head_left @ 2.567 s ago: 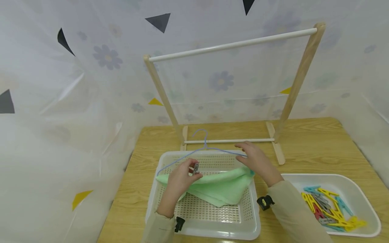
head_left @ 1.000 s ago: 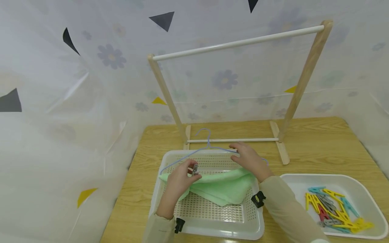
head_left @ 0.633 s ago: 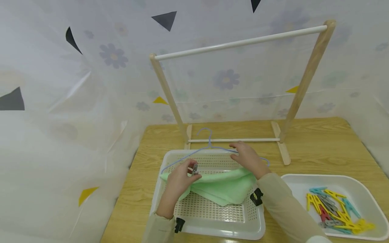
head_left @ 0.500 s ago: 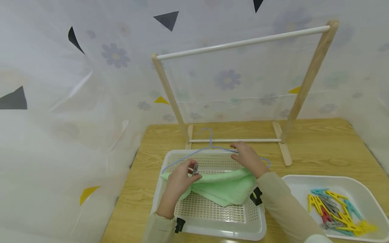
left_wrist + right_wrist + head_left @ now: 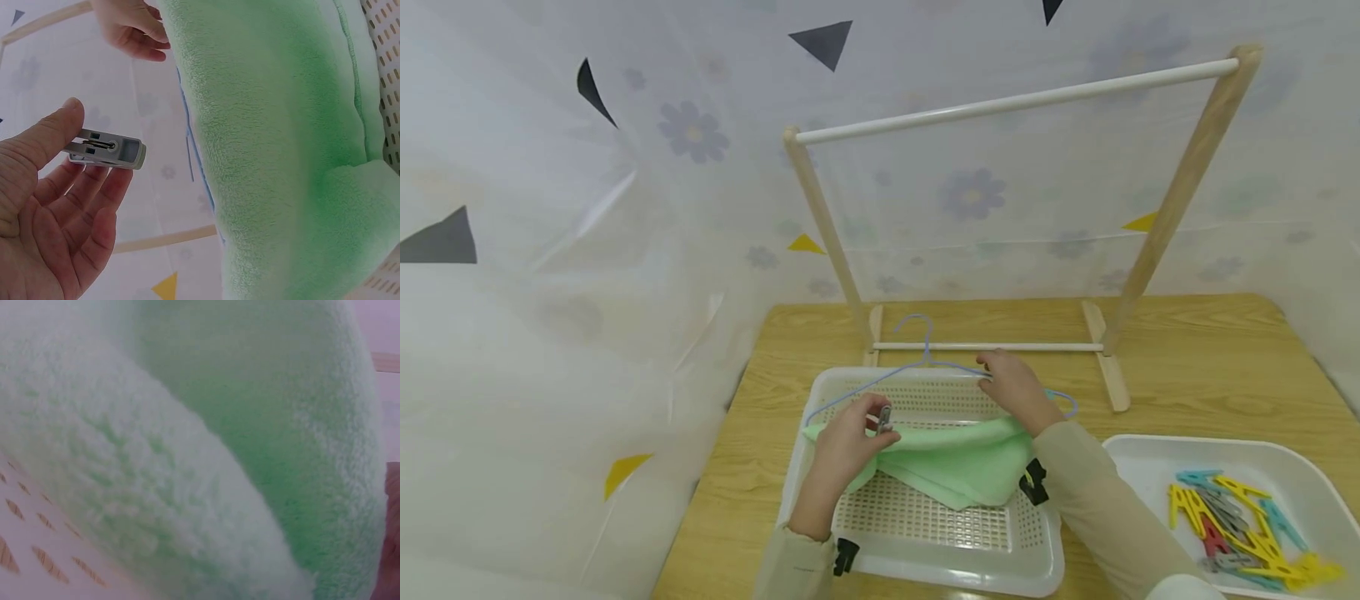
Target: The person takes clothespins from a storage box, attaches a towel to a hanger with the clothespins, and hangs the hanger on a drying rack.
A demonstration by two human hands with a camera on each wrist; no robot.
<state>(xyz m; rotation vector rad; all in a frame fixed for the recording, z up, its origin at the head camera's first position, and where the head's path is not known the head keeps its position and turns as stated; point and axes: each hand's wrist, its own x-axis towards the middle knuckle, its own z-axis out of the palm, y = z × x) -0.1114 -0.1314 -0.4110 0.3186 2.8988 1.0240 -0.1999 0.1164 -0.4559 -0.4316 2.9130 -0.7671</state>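
My left hand point(image 5: 846, 442) pinches a grey clothespin point(image 5: 112, 149) between thumb and fingers, above the near side of a green plush cloth point(image 5: 962, 467). The cloth hangs in folds over a thin lilac wire hanger point(image 5: 867, 385), whose hook points toward the rack. Over the hanger's right arm is my right hand point(image 5: 1017, 392), thumb and fingers apart and loosely bent, fingertips right at the wire. A bit of light blue point(image 5: 1050, 395) shows behind it near the hanger's right end. Green cloth fills most of the right wrist view.
A white perforated basket point(image 5: 936, 579) lies under cloth and hanger. To its right, a white tray point(image 5: 1150, 454) holds several yellow, blue, grey and red clothespins point(image 5: 1232, 529). Behind stands a wooden rack with a white top rod point(image 5: 1015, 104), on the wood-grain table point(image 5: 1210, 350).
The head view has turned slightly left. My right hand has shifted left along the hanger's arm, baring its right end. My left hand keeps the grey clothespin in nearly the same place.
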